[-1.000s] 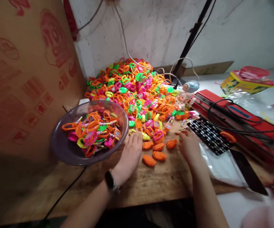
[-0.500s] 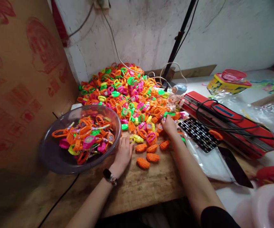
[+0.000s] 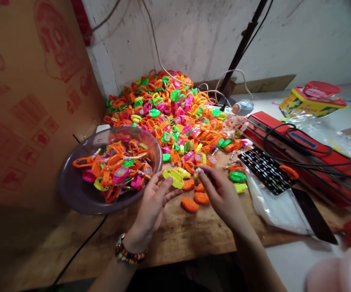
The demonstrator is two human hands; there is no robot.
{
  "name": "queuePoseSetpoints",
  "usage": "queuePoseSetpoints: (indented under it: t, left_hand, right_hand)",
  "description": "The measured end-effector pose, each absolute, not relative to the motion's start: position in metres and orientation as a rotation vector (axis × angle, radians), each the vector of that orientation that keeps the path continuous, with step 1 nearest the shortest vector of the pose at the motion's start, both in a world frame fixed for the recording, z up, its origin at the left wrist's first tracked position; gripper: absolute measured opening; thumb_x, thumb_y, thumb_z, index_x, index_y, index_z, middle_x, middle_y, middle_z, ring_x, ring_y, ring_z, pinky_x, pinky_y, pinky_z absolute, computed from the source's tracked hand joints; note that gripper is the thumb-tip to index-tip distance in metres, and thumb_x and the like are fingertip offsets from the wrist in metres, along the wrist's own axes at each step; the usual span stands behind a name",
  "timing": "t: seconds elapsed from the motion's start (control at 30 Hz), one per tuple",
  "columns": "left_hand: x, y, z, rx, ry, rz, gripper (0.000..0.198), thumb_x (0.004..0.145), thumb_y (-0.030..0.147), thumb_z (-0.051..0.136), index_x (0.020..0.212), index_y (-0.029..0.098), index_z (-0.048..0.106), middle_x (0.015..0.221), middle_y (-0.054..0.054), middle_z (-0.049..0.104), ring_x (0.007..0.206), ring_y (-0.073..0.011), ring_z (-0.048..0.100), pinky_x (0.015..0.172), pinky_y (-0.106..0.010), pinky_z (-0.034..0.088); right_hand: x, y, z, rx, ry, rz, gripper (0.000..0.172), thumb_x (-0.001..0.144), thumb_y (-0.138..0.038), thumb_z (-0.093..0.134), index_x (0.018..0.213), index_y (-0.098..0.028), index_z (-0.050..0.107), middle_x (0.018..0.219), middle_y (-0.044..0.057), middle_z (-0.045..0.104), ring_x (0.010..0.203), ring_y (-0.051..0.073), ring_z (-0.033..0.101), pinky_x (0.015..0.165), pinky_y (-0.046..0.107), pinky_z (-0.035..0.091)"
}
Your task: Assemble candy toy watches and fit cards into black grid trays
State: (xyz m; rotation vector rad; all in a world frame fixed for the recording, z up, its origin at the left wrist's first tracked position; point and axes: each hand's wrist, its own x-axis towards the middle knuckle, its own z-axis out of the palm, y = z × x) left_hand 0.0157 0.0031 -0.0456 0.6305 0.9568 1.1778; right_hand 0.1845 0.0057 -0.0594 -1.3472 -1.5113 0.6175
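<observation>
Brown cardboard box wall (image 3: 26, 101) printed in red along the left, wooden bench (image 3: 187, 235) beneath everything. Heaped against the back wall, a large pile of toy watches (image 3: 169, 109) in orange, pink, green and yellow, spilling forward across the bench. To the right, a red heat sealer (image 3: 300, 150) with a black cable looped over it, beside a black-and-white patterned card (image 3: 265, 172) and clear plastic bags (image 3: 279, 207). On the left front, a translucent purple bowl (image 3: 78, 194) partly filled with assembled watches, its rim just beside the left hand (image 3: 153, 202). Left hand palm-up, fingers (image 3: 166, 188) loosely curled and pinching a yellow watch strap (image 3: 174, 178) at its near end. Right hand (image 3: 221, 194) close beside it, fingers (image 3: 204, 176) pressed together on a small watch piece (image 3: 197, 173), too small to tell apart clearly. Between and below the two hands, orange watch cases (image 3: 193, 194) lying loose on the bench. Just right of the right hand, a green strap (image 3: 238, 177) and a yellow one.
</observation>
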Motion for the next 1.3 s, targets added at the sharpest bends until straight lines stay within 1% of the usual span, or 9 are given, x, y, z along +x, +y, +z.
queuePoseSetpoints:
  t: [0.13, 0.3, 0.43, 0.5, 0.57, 0.7, 0.9, 1.1, 1.3]
  left_hand:
    - [0.018, 0.004, -0.056, 0.695, 1.076, 1.191, 0.050, 0.069, 0.036, 0.076, 0.110, 0.016, 0.056, 0.103, -0.007, 0.065, 0.086, -0.0158, 0.064, 0.071, -0.027, 0.057]
    - [0.021, 0.004, -0.077, 0.966, 1.145, 1.171, 0.046, 0.073, 0.038, 0.070, 0.113, 0.019, 0.058, 0.112, -0.009, 0.065, 0.092, -0.0179, 0.064, 0.067, -0.025, 0.054]
    - [0.017, 0.004, -0.080, 1.066, 1.219, 1.172, 0.050, 0.074, 0.038, 0.070, 0.117, 0.016, 0.055, 0.113, -0.012, 0.066, 0.100, -0.0209, 0.064, 0.081, -0.031, 0.054]
    - [0.014, 0.002, -0.075, 1.142, 1.234, 1.173, 0.047, 0.075, 0.038, 0.068, 0.116, 0.016, 0.056, 0.116, -0.012, 0.066, 0.104, -0.0222, 0.064, 0.085, -0.032, 0.053]
    - [0.011, -0.002, -0.067, 1.254, 1.247, 1.156, 0.042, 0.079, 0.038, 0.064, 0.115, 0.017, 0.059, 0.121, -0.011, 0.065, 0.110, -0.0231, 0.062, 0.089, -0.034, 0.052]
    - [0.003, -0.009, -0.050, 1.534, 1.294, 1.131, 0.039, 0.086, 0.037, 0.058, 0.121, 0.019, 0.061, 0.129, -0.009, 0.062, 0.121, -0.0226, 0.055, 0.106, -0.039, 0.041]
    - [-0.007, -0.013, -0.037, 1.800, 1.324, 1.117, 0.038, 0.089, 0.034, 0.057, 0.125, 0.025, 0.058, 0.129, -0.006, 0.062, 0.120, -0.0216, 0.054, 0.106, -0.040, 0.040]
    - [-0.015, -0.015, -0.034, 1.859, 1.331, 1.107, 0.038, 0.089, 0.034, 0.056, 0.126, 0.024, 0.058, 0.128, -0.007, 0.062, 0.119, -0.0213, 0.055, 0.103, -0.039, 0.042]
    - [-0.017, -0.018, -0.031, 1.964, 1.283, 1.092, 0.039, 0.091, 0.031, 0.054, 0.129, 0.024, 0.055, 0.126, -0.007, 0.062, 0.117, -0.0194, 0.056, 0.100, -0.034, 0.046]
  right_hand:
    - [0.170, 0.017, -0.081, -1.425, -1.404, 0.669, 0.036, 0.088, -0.048, 0.049, 0.099, -0.016, 0.062, 0.090, 0.008, 0.066, 0.079, 0.020, 0.061, 0.071, 0.032, 0.049]
    - [0.170, 0.042, -0.110, -1.567, -1.518, 0.615, 0.038, 0.087, -0.053, 0.047, 0.074, -0.019, 0.058, 0.069, 0.003, 0.058, 0.065, 0.017, 0.054, 0.065, 0.031, 0.045]
    - [0.174, 0.038, -0.104, -1.481, -1.603, 0.705, 0.051, 0.084, -0.054, 0.052, 0.116, -0.015, 0.059, 0.099, 0.011, 0.065, 0.090, 0.023, 0.060, 0.082, 0.040, 0.049]
    - [0.176, 0.028, -0.091, -1.368, -1.615, 0.820, 0.050, 0.087, -0.051, 0.051, 0.125, -0.019, 0.056, 0.114, 0.012, 0.065, 0.104, 0.023, 0.060, 0.092, 0.041, 0.047]
    - [0.177, 0.016, -0.074, -1.246, -1.616, 0.913, 0.040, 0.092, -0.046, 0.047, 0.121, -0.022, 0.060, 0.119, 0.009, 0.065, 0.112, 0.021, 0.059, 0.096, 0.038, 0.047]
    - [0.175, -0.004, -0.047, -1.155, -1.594, 0.880, 0.034, 0.094, -0.040, 0.047, 0.118, -0.023, 0.064, 0.111, 0.007, 0.070, 0.104, 0.019, 0.064, 0.085, 0.031, 0.053]
    - [0.172, -0.010, -0.038, -1.157, -1.607, 0.818, 0.028, 0.094, -0.039, 0.049, 0.103, -0.022, 0.069, 0.089, 0.004, 0.072, 0.083, 0.018, 0.068, 0.073, 0.029, 0.056]
    - [0.175, -0.014, -0.034, -1.127, -1.863, 0.780, 0.050, 0.093, -0.037, 0.053, 0.141, -0.029, 0.043, 0.127, 0.009, 0.060, 0.110, 0.020, 0.061, 0.089, 0.035, 0.055]
    - [0.166, -0.020, -0.031, -1.118, -2.067, 0.465, 0.052, 0.099, -0.024, 0.040, 0.149, -0.027, 0.028, 0.140, 0.011, 0.052, 0.125, 0.020, 0.054, 0.100, 0.039, 0.049]
